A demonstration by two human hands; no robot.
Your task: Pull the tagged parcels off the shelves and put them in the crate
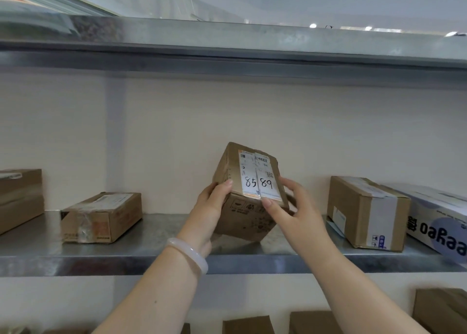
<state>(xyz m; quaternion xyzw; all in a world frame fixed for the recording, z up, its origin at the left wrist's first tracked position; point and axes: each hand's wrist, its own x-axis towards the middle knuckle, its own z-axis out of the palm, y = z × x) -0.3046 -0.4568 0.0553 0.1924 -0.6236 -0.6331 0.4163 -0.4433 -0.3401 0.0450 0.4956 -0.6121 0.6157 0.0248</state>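
Note:
A small brown cardboard parcel point(249, 194) with a white label marked "85 89" is tilted up on the metal shelf point(156, 250), its label facing me. My left hand point(211, 211) grips its left side, thumb on the front face. My right hand point(290, 207) holds its right side, thumb on the label's lower edge. The parcel's lower corner rests on or just above the shelf. No crate is in view.
Other parcels stand on the same shelf: a flat taped box point(101, 217) and a larger box point(20, 199) to the left, a taped box point(366, 212) and a white printed carton point(439, 222) to the right. A metal shelf point(227, 45) hangs above; more boxes point(313, 322) sit below.

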